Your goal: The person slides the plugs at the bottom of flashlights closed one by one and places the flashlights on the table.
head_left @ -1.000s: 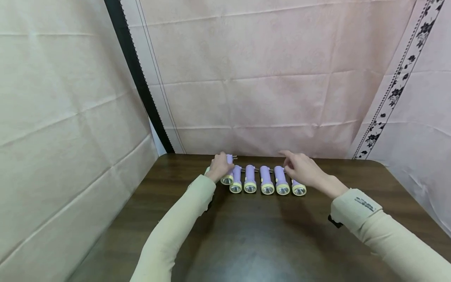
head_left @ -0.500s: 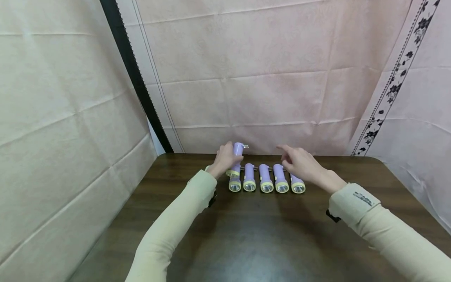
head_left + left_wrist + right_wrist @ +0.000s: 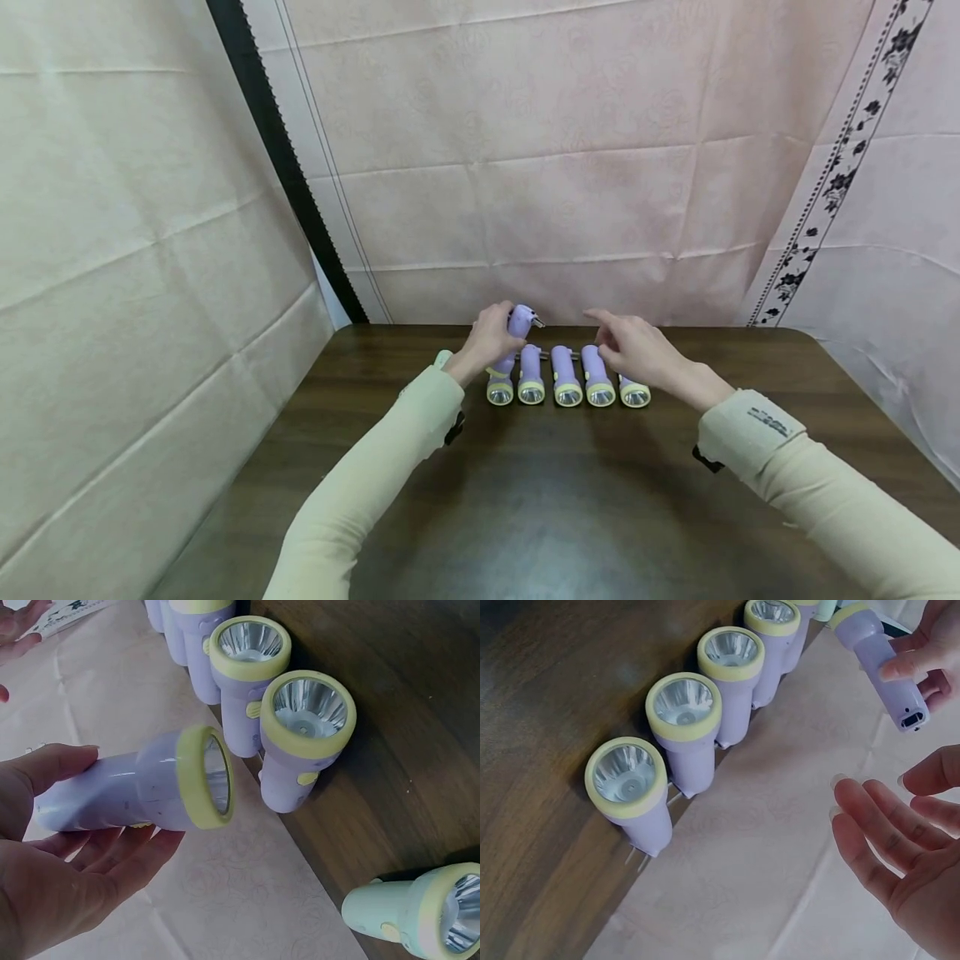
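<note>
My left hand grips a lavender flashlight with a pale yellow rim, thumb on one side and fingers on the other. It is raised over the left end of a row, and metal prongs stick out of its tail in the head view. Several matching flashlights lie side by side on the table, their lenses toward me. My right hand hovers over the right end of that row, fingers loosely bent and holding nothing; it partly hides the rightmost flashlight. In the right wrist view its palm shows bare.
A mint green flashlight lies on the table to the left of the row. The dark wooden table ends just behind the flashlights, where a pale cloth hangs. Another cloth hangs along the left side.
My left hand has lifted the lavender flashlight from the row's left end, carried it right and tilted its tail to the right. My right hand has barely moved.
</note>
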Demonstrator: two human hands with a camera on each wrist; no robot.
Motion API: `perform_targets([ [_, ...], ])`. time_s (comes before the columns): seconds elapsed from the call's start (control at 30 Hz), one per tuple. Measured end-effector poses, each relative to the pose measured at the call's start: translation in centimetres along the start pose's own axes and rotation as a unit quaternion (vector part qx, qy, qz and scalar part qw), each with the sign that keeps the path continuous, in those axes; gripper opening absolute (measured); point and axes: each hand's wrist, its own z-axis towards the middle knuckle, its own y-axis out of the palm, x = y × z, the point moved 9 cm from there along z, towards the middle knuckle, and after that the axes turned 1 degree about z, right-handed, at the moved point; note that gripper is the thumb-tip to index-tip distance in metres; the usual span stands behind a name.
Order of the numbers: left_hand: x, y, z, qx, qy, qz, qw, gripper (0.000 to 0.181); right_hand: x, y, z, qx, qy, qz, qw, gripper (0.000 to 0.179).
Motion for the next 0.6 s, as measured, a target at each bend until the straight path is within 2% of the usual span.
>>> perform_targets([
  [0.17,0.5,0.1,-0.3,0.002,0.024,-0.005,0.9997,0.055,-0.1,0.8,-0.1,-0.008,-0.005,-0.001,1.0000,0.052],
  [0.6,1.6,0.6,-1.1,-0.008,0.047,-0.025,0.9985,0.047,-1.9,2.2,-0.1,-0.022,-0.028,0.016,0.9992,0.060],
])
